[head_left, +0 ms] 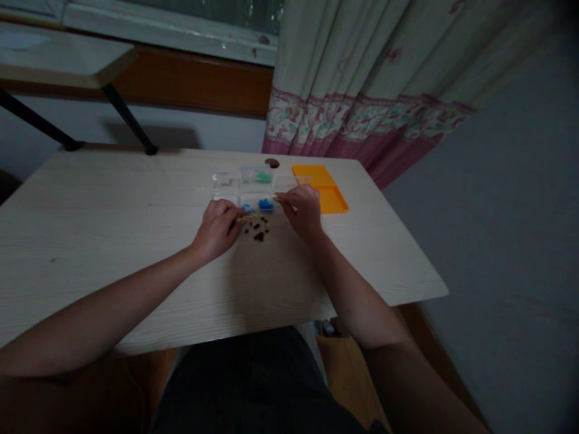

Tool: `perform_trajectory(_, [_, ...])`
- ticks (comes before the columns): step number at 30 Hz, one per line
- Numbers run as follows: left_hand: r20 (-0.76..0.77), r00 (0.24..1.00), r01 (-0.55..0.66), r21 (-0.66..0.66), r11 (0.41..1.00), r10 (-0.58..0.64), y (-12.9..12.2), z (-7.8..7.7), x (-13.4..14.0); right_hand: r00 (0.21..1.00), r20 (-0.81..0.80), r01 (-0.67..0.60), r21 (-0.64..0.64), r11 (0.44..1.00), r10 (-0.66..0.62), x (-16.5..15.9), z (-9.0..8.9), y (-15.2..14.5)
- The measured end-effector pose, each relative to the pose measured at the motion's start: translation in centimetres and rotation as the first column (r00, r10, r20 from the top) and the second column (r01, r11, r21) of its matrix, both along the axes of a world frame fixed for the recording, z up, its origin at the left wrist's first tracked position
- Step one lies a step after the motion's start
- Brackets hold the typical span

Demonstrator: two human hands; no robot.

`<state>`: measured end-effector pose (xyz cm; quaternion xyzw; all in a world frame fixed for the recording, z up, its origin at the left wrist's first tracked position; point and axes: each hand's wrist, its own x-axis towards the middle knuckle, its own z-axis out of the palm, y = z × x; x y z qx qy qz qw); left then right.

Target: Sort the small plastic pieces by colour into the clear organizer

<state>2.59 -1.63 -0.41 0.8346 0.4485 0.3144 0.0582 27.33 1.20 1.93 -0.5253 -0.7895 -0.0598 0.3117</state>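
My right hand [304, 210] is closed in a pinch on a small pale yellow piece [275, 198], at the right edge of a clear plastic compartment box [239, 188]. Bright blue pieces [266, 204] lie in the box's front right compartment and green pieces [263, 176] in the one behind it. In front of the box rests my left hand [219, 228], fingers drawn together at the table among small yellow pieces [249, 217]; what they hold, if anything, is too small to make out. Dark brown pieces [259, 236] are scattered just right of its fingertips.
An orange tray or open case [333, 200] lies behind and right of my right hand. A round cable hole [272, 163] is near the table's back edge. A raised shelf [67, 57] on black legs stands at the left, a curtain [344, 78] hangs behind.
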Motion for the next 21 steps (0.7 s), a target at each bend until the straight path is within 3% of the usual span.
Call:
perform_trajectory(5, [-0.053,0.998,-0.013,0.006,1.0,0.013,-0.1,-0.3,0.0,0.997,-0.02,0.071,0.019,0.997,-0.07,1.1,-0.3,0.7])
perform_trajectory(12, [-0.05,0.999,-0.018,-0.012,1.0,0.018,0.0,-0.3,0.0,0.986,0.029,0.164,-0.054,0.985,-0.163,2.2,-0.9,1.8])
perform_trajectory(21, [-0.077,0.997,-0.007,-0.01,1.0,0.006,-0.1,-0.2,0.1,0.98,0.071,0.196,-0.11,0.974,-0.189,2.4,-1.1,1.8])
